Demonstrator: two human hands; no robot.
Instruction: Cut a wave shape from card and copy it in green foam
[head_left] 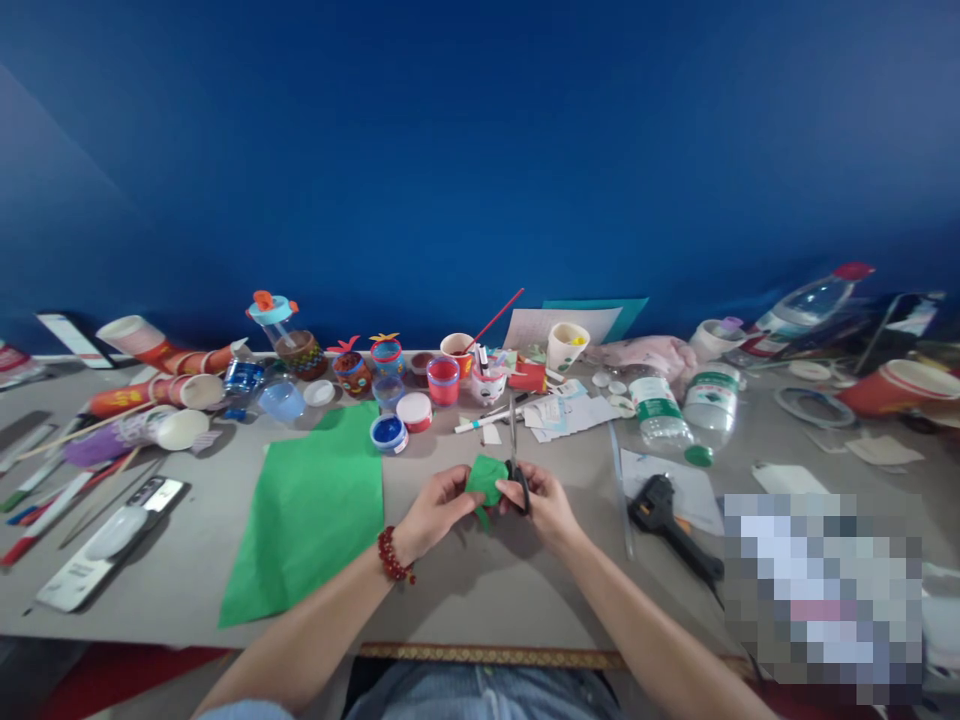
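Near the front middle of the table, my left hand point(439, 510) pinches a small piece of green paper point(487, 480), with a thin green strip hanging below it. My right hand point(546, 505) is closed on a pair of scissors point(519, 480) with black handles, the blades pointing away from me. The right fingertips also touch the edge of the green piece. To the left of my hands a large green sheet point(319, 520) lies flat on the table.
A black glue gun point(671, 525) lies right of my right arm. Behind my hands stand paint jars point(389, 432), paper cups point(568, 347) and cut plastic bottles point(660, 410). At left are a phone point(112, 540), markers point(49, 515) and decorated cup rolls point(157, 390).
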